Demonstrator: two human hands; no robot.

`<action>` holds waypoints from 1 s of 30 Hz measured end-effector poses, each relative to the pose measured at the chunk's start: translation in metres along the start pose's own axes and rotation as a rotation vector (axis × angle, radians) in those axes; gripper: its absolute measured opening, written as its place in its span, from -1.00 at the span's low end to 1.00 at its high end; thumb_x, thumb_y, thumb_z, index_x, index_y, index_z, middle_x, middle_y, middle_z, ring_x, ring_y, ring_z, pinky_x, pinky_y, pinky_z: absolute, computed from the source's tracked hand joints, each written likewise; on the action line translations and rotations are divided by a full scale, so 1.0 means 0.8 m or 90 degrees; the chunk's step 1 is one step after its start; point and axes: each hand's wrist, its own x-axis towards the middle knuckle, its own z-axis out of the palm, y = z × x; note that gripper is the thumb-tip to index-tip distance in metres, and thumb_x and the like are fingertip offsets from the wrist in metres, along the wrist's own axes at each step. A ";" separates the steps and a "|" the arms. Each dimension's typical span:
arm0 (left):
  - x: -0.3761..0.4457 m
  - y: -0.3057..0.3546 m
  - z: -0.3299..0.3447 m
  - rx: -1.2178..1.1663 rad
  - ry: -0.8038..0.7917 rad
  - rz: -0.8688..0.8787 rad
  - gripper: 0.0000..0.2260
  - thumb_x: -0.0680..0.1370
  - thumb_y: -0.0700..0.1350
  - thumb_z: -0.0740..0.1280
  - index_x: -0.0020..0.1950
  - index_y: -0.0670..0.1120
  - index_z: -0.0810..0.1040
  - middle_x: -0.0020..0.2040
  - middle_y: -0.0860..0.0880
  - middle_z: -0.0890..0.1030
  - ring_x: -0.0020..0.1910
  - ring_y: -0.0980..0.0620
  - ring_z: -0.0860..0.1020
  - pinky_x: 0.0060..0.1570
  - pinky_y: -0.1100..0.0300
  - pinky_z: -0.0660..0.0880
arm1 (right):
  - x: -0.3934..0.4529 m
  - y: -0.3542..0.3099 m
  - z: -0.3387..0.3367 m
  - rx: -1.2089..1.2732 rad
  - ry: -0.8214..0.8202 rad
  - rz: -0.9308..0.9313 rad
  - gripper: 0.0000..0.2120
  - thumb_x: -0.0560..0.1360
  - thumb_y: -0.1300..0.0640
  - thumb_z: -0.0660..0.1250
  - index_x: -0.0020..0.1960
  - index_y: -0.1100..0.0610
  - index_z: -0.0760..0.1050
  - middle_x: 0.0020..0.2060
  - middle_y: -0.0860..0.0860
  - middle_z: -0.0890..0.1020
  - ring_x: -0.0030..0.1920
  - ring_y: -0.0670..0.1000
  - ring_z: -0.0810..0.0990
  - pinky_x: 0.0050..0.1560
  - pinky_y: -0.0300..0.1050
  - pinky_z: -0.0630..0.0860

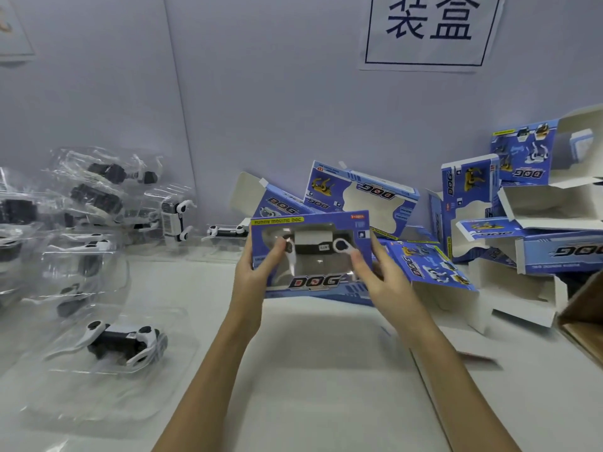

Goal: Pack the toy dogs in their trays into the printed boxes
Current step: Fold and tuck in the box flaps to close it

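Observation:
I hold a blue printed box (pixel 313 285) marked DOG above the middle of the table, its window facing me. A black and white toy dog (pixel 315 244) shows through that window. My left hand (pixel 257 272) grips the box's left end, thumb on the window. My right hand (pixel 375 278) grips the right end, thumb on the front. Several more toy dogs in clear plastic trays (pixel 120 344) lie piled at the left. Several empty blue boxes (pixel 362 194) with open flaps lean against the wall at the back and right.
The white table (pixel 326 370) spreads under my arms. A brown cardboard carton (pixel 584 318) juts in at the right edge. A paper sign (pixel 427 31) hangs on the grey wall. A small reddish slip (pixel 476 357) lies near my right forearm.

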 end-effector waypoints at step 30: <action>0.005 -0.009 -0.004 -0.085 0.063 -0.035 -0.74 0.59 -0.01 0.33 0.15 -0.08 0.73 0.08 -0.13 0.74 -0.04 -0.06 0.71 -0.03 0.10 0.64 | 0.000 0.005 -0.039 0.102 -0.147 0.140 -0.45 0.42 -0.06 0.59 0.33 -0.08 0.46 0.07 0.04 0.76 0.07 0.12 0.76 -0.02 -0.05 0.70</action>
